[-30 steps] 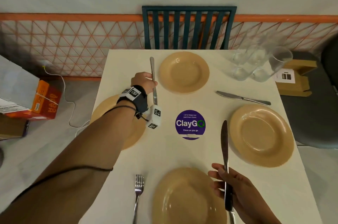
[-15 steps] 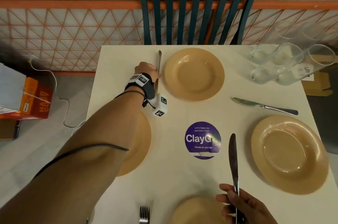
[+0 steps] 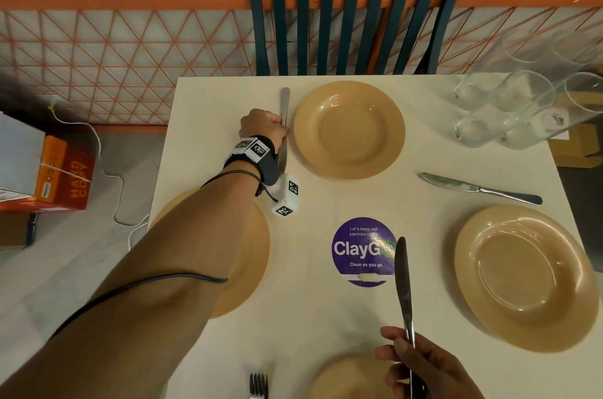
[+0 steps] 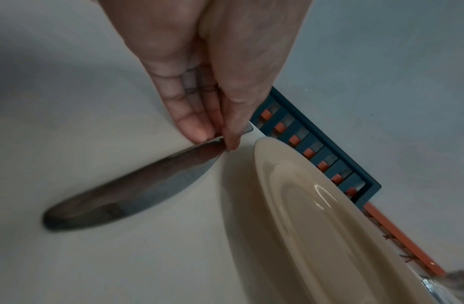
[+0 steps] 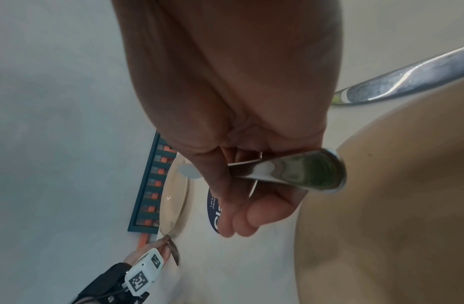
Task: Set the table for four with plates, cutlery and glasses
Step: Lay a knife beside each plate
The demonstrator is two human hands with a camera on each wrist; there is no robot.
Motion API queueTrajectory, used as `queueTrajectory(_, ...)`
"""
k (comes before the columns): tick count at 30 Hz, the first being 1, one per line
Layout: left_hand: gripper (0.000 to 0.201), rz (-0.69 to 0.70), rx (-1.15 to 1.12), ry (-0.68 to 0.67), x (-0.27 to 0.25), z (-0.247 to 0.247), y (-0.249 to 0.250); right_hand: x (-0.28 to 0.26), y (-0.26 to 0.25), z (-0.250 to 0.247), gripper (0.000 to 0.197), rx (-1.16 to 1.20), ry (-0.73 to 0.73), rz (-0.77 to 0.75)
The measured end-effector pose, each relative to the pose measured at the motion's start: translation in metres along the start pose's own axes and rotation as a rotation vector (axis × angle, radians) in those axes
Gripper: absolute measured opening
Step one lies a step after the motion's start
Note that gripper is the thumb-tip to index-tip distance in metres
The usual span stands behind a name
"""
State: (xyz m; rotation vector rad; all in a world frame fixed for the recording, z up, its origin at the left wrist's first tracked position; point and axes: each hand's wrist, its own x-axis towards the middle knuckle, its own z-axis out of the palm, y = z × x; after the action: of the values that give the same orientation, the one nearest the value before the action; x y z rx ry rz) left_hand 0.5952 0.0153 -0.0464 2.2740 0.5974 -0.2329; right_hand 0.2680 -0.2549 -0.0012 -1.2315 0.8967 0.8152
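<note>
Plates first: four tan ones sit on the table (image 3: 326, 317), and the far plate (image 3: 349, 129) is the one I am working beside. My left hand (image 3: 262, 131) pinches a knife (image 3: 284, 105) just left of that plate, thumb and fingertips (image 4: 197, 131) closed on the neck where blade meets handle, the blade lying low along the table. If I let go carelessly, the knife could end up skewed or ride up onto the plate rim, since the two are so close. My forearm crosses over the left plate (image 3: 251, 268), so pulling back low could drag it. The glasses (image 3: 509, 111) stand clustered at the far right corner, not yet dealt out. My right hand (image 3: 421, 366) grips a second knife (image 3: 403, 284) by its handle, blade pointing out over the purple sticker (image 3: 359, 252); a loose hold there could drop it onto the near plate (image 3: 346, 379). A fork (image 3: 258, 385) lies left of that plate.
</note>
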Motion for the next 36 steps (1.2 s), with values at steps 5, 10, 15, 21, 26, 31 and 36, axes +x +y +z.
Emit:
queueTrajectory(5,0.021,0.02,0.027,0.004,-0.002,-0.001,0.001,-0.001,0.001,-0.001,0.021,0.003,-0.005,-0.003)
queueTrajectory(10,0.021,-0.01,0.027,0.004,-0.001,-0.003,0.0,0.0,0.002,-0.002,0.021,0.011,0.003,0.0)
queueTrajectory(15,0.035,-0.017,-0.004,0.065,-0.01,-0.011,-0.001,0.0,0.007,-0.005,0.021,0.041,0.022,-0.039)
queueTrajectory(21,0.023,0.126,-0.159,0.139,-0.074,-0.044,-0.007,-0.004,0.008,-0.002,0.033,0.149,-0.006,-0.043)
queueTrajectory(26,0.01,0.265,-0.256,-0.047,-0.199,-0.051,-0.027,-0.017,0.009,0.013,0.029,0.154,-0.058,-0.07)
queueTrajectory(31,0.015,0.205,-0.169,-0.536,-0.311,-0.028,-0.067,-0.033,0.014,0.039,0.033,0.09,-0.08,-0.159)
queueTrajectory(36,0.022,0.133,-0.214,-0.554,-0.371,-0.014,-0.089,-0.046,0.028,0.055,0.034,0.06,-0.076,-0.21)
